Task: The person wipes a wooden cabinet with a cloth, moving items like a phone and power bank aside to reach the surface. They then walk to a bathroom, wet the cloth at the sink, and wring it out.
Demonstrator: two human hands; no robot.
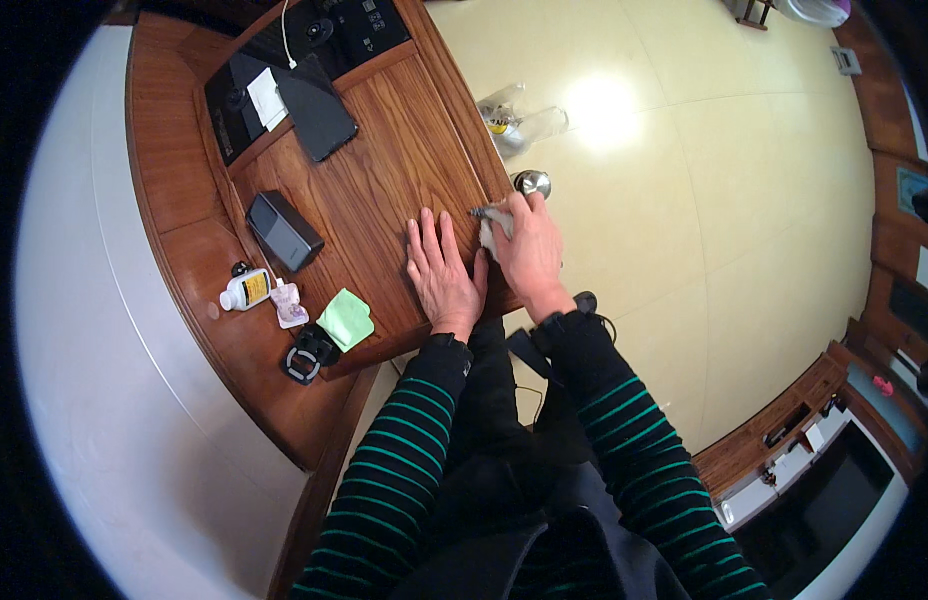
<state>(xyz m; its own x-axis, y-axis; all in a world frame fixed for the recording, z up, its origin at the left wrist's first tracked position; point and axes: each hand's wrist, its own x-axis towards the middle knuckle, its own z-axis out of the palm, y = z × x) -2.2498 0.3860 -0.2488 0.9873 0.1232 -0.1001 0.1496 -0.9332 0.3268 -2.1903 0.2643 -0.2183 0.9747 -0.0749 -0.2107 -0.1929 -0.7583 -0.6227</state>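
My left hand [447,278] lies flat on the wooden table top [404,130], fingers stretched out and holding nothing. At the table's right edge, my right hand [530,250] is closed on a crumpled white cloth [492,232], pressed against the wood. A small dark patch shows at the cloth's far end; I cannot tell what it is. Most of the cloth is hidden beneath my fingers. Just beyond my right hand, past the edge, stands a round metal lid or container top [532,184].
On the table are a black phone [320,115] with a white cable, a dark box-shaped device [285,231], a white bottle [246,289], a small pouch [289,303], green paper [346,319] and a black ring-shaped holder [306,356]. Clear plastic bottles [519,122] lie on the floor.
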